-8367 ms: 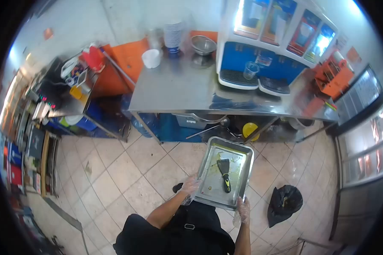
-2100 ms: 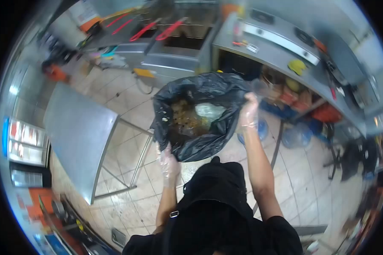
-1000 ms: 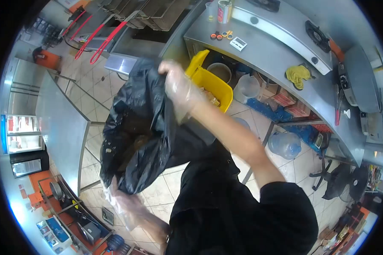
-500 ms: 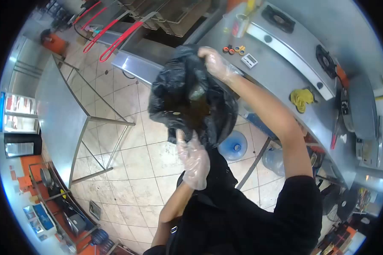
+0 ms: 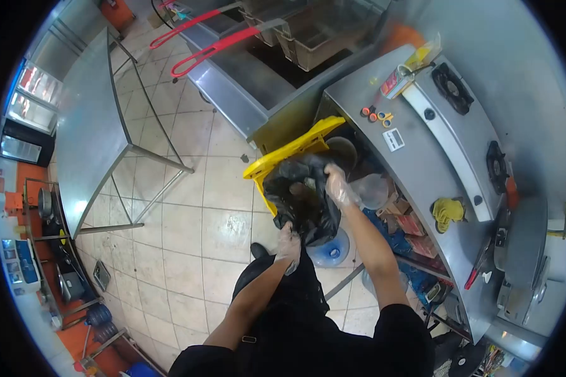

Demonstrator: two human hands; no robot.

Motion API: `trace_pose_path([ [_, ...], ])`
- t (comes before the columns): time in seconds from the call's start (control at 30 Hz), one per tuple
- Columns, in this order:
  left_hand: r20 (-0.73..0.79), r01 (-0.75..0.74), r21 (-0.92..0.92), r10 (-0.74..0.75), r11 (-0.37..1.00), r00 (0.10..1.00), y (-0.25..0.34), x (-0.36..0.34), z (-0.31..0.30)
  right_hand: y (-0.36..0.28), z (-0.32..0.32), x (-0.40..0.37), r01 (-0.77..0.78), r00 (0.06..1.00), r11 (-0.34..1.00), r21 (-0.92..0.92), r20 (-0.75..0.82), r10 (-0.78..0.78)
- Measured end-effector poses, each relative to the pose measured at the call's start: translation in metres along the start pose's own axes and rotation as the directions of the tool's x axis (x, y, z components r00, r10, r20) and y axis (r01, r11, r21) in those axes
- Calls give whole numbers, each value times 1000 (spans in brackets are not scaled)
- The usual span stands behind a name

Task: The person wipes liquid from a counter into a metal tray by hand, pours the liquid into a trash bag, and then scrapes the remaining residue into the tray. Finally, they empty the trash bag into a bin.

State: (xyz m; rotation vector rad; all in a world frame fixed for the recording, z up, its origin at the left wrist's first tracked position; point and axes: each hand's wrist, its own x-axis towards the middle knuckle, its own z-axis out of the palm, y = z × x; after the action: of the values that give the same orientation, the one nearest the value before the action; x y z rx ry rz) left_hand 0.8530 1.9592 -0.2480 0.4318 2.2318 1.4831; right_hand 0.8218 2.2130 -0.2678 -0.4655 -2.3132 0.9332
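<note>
A black plastic garbage bag (image 5: 324,223) hangs with its mouth open between my hands, over the floor near the counter. Brownish contents and a crumpled pale piece show inside it. My left hand (image 5: 288,244), in a clear disposable glove, is closed on the bag's near rim. On the right rim, my right hand (image 5: 339,186) grips the plastic, gloved the same way. Just behind the bag is a yellow plastic piece (image 5: 295,147) with a long, slotted top edge; the bag covers part of it.
A blue-tinted water jug (image 5: 333,250) stands on the floor by the bag. The steel counter (image 5: 415,169) at right holds scissors, a small white timer (image 5: 393,139) and a yellow cloth (image 5: 448,215). Red-handled fryer baskets (image 5: 308,47) are ahead; a steel table (image 5: 97,125) stands left.
Both hands have lowered the bag toward the floor, away from counter height. The yellow plastic piece and the shelf under the counter have come into view.
</note>
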Motion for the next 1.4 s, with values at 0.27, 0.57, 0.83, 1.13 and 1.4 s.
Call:
trace_pose_path([
  [0.27, 3, 210, -231, -215, 950, 977, 66, -31, -3, -49, -16, 66, -119, 991, 810, 574, 116, 64],
  [0.57, 11, 395, 144, -400, 907, 916, -28, 7, 15, -58, -22, 18, 244, 844, 939, -243, 530, -82],
  [0.83, -75, 560, 212, -558, 801, 827, -49, 59, 25, 25, 53, -57, 144, 835, 839, -525, 520, 181],
  [1.13, -56, 594, 433, -638, 678, 768, -58, 7, 42, 57, -8, -4, -537, 811, 773, -337, 46, 583],
  [1.4, -203, 837, 297, -826, 460, 526, 2, 74, 10, 99, 14, -34, -677, 543, 468, -568, 44, 839],
])
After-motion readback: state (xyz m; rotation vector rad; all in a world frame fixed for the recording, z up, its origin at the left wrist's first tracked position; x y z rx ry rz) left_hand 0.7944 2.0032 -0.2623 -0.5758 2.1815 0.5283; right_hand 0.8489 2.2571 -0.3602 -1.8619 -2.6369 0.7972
